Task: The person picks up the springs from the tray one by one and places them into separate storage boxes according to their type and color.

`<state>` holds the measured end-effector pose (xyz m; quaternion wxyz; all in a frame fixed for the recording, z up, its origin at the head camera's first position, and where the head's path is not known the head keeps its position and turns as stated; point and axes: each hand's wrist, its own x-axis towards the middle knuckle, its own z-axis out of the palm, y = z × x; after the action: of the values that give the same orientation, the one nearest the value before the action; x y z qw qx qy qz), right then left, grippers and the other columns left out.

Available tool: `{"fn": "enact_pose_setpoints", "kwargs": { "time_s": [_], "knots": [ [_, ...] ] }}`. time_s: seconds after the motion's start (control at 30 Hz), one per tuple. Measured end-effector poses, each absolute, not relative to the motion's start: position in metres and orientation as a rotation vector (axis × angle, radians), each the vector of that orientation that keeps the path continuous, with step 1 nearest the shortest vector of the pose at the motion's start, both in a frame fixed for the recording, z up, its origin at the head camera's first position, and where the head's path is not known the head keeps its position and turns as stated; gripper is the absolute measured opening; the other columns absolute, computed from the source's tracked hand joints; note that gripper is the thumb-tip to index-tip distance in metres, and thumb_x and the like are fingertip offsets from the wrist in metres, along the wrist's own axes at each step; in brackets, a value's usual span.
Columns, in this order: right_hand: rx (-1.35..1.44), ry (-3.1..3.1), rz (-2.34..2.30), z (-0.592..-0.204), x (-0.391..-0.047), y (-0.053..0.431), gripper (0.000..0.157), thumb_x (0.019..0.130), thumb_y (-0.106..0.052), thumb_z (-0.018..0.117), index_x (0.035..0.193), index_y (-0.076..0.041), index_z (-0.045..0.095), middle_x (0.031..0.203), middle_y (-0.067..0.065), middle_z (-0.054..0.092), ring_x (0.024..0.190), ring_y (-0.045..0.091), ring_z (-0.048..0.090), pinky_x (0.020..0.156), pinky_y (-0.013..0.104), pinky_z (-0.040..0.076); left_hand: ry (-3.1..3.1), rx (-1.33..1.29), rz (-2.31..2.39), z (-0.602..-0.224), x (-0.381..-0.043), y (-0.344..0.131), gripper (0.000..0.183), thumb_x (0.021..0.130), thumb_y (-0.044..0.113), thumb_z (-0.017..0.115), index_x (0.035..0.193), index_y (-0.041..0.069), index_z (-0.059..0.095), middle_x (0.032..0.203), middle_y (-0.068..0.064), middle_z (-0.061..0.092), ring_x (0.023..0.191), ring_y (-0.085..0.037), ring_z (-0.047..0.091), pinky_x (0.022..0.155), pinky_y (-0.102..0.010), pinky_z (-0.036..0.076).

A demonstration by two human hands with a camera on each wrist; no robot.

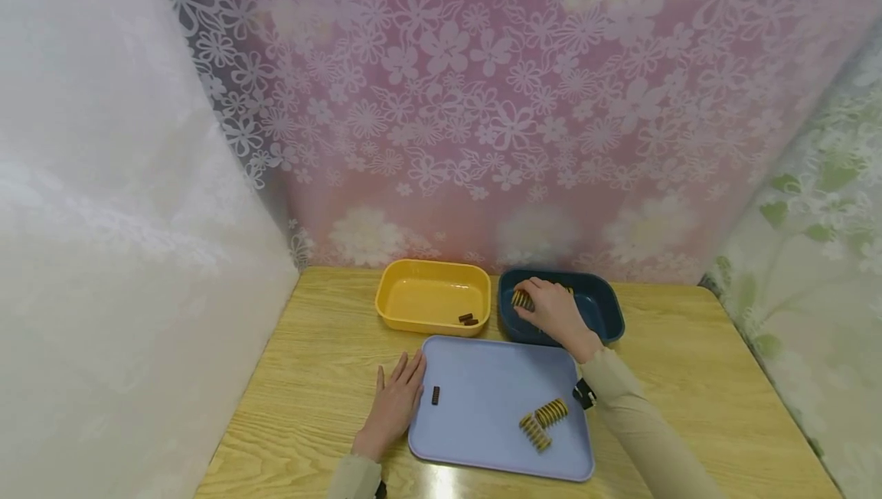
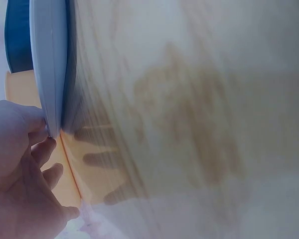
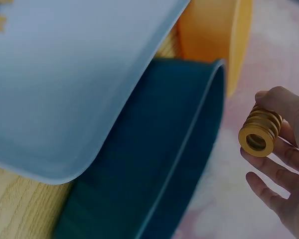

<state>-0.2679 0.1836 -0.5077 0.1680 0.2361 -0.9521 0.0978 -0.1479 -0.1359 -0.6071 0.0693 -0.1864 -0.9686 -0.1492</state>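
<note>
Evidently the person's left hand (image 1: 396, 405) is relaxed, fingers straight and touching the left edge of a pale lilac-blue, round-cornered tray (image 1: 475, 399), with no loose piece in its grasp. Ahead of that hand and slightly to its right sits a glossy yellow rectangular bin (image 1: 420, 301), a few small dark-brown cylinders (image 1: 472, 322) in its near right corner. Just right of the left fingertips, on the tray, lies one small dark-brown ridged cylinder (image 1: 436, 396), its long axis running away from the person. Farther right, two thick yellow coil springs (image 1: 552, 412) lie close together at a slant to each other, on the near side of the right hand (image 1: 551, 314) and closer to it than to the left. That right hand reaches over a dark-blue rectangular bin (image 1: 598, 311), pinching another thick yellow coil spring (image 3: 261, 130) between thumb and fingers; the spring sits left of its knuckles, above the bin, one hollow end facing the wrist camera.
</note>
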Motion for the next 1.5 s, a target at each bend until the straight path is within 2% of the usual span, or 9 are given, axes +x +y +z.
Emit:
{"fn": "enact_pose_setpoints", "kwargs": {
  "time_s": [0.27, 0.57, 0.8, 1.0, 1.27, 1.5],
  "knots": [
    [0.687, -2.823, 0.209, -0.529, -0.295, 0.186, 0.037, 0.073, -0.029, 0.077, 0.104, -0.011, 0.067, 0.092, 0.005, 0.065, 0.067, 0.019, 0.062, 0.057, 0.033, 0.051, -2.909, -0.575, -0.454, -0.604, -0.145, -0.134, 0.050, 0.094, 0.023, 0.052, 0.141, 0.011, 0.039, 0.146, -0.004, 0.037, 0.135, -0.029, 0.030, 0.100, -0.066, 0.022],
    [0.657, -2.998, 0.156, -0.548, -0.301, 0.185, 0.030, 0.073, -0.023, 0.078, 0.099, -0.011, 0.069, 0.086, 0.005, 0.066, 0.073, 0.022, 0.062, 0.061, 0.037, 0.053, -2.884, -0.582, -0.447, -0.603, -0.145, -0.130, 0.049, 0.093, 0.022, 0.053, 0.139, 0.010, 0.041, 0.144, -0.005, 0.039, 0.133, -0.030, 0.033, 0.099, -0.066, 0.023],
    [0.641, -3.048, 0.134, -0.552, -0.302, 0.184, 0.028, 0.071, -0.018, 0.079, 0.096, -0.010, 0.069, 0.087, 0.007, 0.067, 0.078, 0.025, 0.063, 0.067, 0.040, 0.053, -2.858, -0.583, -0.494, -0.605, -0.145, -0.129, 0.049, 0.092, 0.020, 0.054, 0.139, 0.008, 0.042, 0.144, -0.006, 0.040, 0.132, -0.033, 0.034, 0.098, -0.068, 0.023],
    [0.629, -3.071, 0.120, -0.552, -0.302, 0.183, 0.018, 0.073, -0.017, 0.077, 0.088, -0.011, 0.068, 0.081, 0.006, 0.065, 0.074, 0.024, 0.062, 0.065, 0.039, 0.052, -2.847, -0.589, -0.486, -0.602, -0.145, -0.129, 0.049, 0.091, 0.019, 0.056, 0.137, 0.007, 0.044, 0.142, -0.007, 0.041, 0.131, -0.033, 0.036, 0.096, -0.068, 0.025],
    [0.629, -2.948, 0.196, -0.545, -0.300, 0.183, 0.022, 0.077, -0.025, 0.074, 0.095, -0.012, 0.071, 0.082, 0.003, 0.063, 0.071, 0.020, 0.061, 0.064, 0.036, 0.053, -2.903, -0.554, -0.394, -0.601, -0.147, -0.129, 0.049, 0.093, 0.021, 0.053, 0.139, 0.010, 0.041, 0.144, -0.004, 0.039, 0.133, -0.029, 0.034, 0.099, -0.065, 0.025],
    [0.656, -2.712, 0.297, -0.533, -0.294, 0.178, 0.013, 0.083, -0.025, 0.068, 0.088, -0.013, 0.070, 0.075, 0.000, 0.061, 0.060, 0.015, 0.056, 0.057, 0.033, 0.050, -2.879, -0.552, -0.409, -0.601, -0.147, -0.133, 0.048, 0.092, 0.021, 0.054, 0.138, 0.009, 0.044, 0.143, -0.005, 0.041, 0.132, -0.030, 0.035, 0.099, -0.066, 0.025]
  ]
}}
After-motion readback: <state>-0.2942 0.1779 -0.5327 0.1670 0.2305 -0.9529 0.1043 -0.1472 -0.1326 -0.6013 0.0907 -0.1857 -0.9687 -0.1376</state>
